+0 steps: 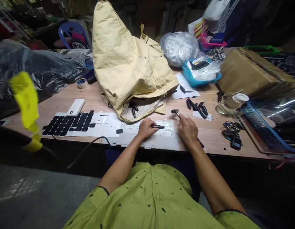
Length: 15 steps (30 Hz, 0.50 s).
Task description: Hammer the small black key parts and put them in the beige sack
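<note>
My left hand [146, 128] is closed on one end of a slim black stick-like piece [159, 127], which lies low over a clear-covered white board [161, 140] at the table's front. To its right, my right hand [188, 129] grips a small hammer [175, 112] whose metal head points up and left; the dark handle end shows behind the wrist. Head and black piece are apart. A large cream sack [135, 70] lies open toward me just beyond my hands, with a few black pieces [134, 110] at its mouth.
Rows of black pads [66, 124] on white paper and a white power bank [76, 107] are at left. More black pieces [197, 106], a clear bottle [229, 104], keys [233, 133] and a blue basket [268, 127] lie right. Behind them stands a cardboard box [249, 71].
</note>
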Each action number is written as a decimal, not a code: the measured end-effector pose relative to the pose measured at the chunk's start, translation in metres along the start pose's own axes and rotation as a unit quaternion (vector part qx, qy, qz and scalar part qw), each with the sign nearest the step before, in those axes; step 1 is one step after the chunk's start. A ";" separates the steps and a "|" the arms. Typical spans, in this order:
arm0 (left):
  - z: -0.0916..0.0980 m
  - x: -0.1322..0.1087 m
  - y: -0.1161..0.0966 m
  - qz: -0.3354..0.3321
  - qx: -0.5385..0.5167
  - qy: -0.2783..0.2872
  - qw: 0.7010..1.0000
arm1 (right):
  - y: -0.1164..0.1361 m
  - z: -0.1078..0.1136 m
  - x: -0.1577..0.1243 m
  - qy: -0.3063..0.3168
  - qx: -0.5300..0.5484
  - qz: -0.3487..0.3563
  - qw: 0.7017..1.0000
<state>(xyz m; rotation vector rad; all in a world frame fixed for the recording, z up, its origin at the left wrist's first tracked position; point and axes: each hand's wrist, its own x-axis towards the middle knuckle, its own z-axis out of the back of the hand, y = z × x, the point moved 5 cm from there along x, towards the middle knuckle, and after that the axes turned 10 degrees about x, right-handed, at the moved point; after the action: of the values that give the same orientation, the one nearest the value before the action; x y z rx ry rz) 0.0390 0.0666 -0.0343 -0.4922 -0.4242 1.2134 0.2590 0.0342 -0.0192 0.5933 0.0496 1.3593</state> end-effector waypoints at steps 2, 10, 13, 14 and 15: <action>-0.001 0.000 0.001 -0.008 0.000 0.000 1.000 | -0.010 -0.004 0.011 -0.009 -0.042 0.001 0.999; 0.006 -0.004 0.003 -0.059 -0.015 0.015 0.998 | -0.015 -0.015 0.011 -0.053 -0.083 -0.024 0.995; 0.010 -0.033 -0.002 -0.110 -0.023 0.032 0.993 | -0.012 -0.014 0.010 -0.056 -0.079 -0.039 0.995; 0.010 -0.048 -0.005 -0.138 -0.023 0.038 0.989 | -0.012 -0.014 0.010 -0.057 -0.078 -0.041 0.994; 0.010 -0.065 -0.007 -0.168 -0.018 0.043 0.985 | -0.011 -0.013 0.010 -0.058 -0.076 -0.043 0.994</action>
<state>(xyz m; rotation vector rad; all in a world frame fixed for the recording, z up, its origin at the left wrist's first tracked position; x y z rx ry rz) 0.0195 0.0042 -0.0255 -0.4799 -0.4361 0.8577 0.2664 0.0470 -0.0325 0.5337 -0.1206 1.2314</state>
